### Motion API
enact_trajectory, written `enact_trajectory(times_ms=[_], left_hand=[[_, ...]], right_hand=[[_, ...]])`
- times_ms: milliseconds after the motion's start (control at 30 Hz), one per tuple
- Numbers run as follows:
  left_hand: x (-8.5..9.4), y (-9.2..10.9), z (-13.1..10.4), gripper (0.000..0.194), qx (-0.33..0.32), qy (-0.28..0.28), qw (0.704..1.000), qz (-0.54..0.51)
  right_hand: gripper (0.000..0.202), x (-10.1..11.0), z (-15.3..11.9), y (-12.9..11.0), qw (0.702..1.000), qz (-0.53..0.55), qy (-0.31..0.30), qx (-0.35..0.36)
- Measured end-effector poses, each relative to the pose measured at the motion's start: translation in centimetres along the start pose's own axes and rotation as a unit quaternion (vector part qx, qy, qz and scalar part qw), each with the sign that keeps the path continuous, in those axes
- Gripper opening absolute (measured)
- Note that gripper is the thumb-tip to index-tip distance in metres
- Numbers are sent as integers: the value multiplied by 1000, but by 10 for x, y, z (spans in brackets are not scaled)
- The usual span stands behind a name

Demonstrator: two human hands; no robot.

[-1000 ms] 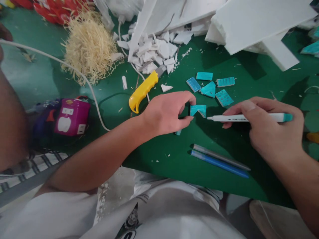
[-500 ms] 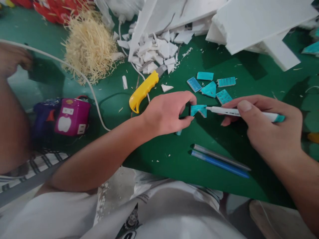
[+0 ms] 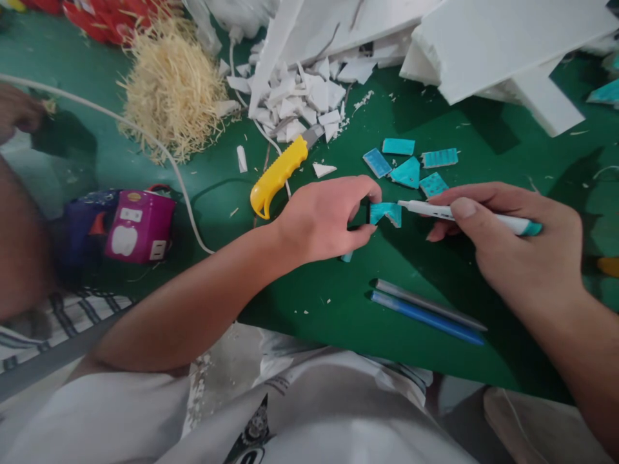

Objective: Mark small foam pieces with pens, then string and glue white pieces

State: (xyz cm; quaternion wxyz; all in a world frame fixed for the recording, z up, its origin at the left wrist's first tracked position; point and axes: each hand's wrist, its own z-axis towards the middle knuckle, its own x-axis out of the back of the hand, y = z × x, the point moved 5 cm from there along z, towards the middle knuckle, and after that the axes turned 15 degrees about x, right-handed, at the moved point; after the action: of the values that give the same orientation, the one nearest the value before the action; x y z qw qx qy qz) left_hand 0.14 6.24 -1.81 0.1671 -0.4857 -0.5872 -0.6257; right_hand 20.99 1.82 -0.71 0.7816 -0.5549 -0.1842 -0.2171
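The left hand point(image 3: 324, 219) pinches a notched teal piece point(image 3: 383, 210) between its fingers, by the 9 o'clock end, over the green bench point(image 3: 314, 283). The right hand point(image 3: 527, 241) has its fingers closed round a white marker point(image 3: 430, 209), its tip right at the piece's 3 o'clock end. From there, other teal pieces point(image 3: 405, 173) lie at 1 o'clock, a yellow cutter point(image 3: 279, 173) at 10, a blue pen point(image 3: 428, 319) at 5.

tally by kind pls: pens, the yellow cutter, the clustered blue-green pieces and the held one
Pens: 3, one in the right hand
Yellow cutter: 1
Clustered blue-green pieces: 5
Held blue-green piece, in the left hand: 1
Total: 10
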Motion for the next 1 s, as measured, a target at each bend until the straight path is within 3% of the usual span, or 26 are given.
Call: enact_trajectory(times_ms=[267,1000], left_hand=[[1,-1,-1,26,9,-6,1000,7],[2,1,-1,24,10,-6,1000,5]], right_hand=[[25,2,0,0,1000,-1,25,-6],[24,-2,3,-4,999,1,-10,-36]])
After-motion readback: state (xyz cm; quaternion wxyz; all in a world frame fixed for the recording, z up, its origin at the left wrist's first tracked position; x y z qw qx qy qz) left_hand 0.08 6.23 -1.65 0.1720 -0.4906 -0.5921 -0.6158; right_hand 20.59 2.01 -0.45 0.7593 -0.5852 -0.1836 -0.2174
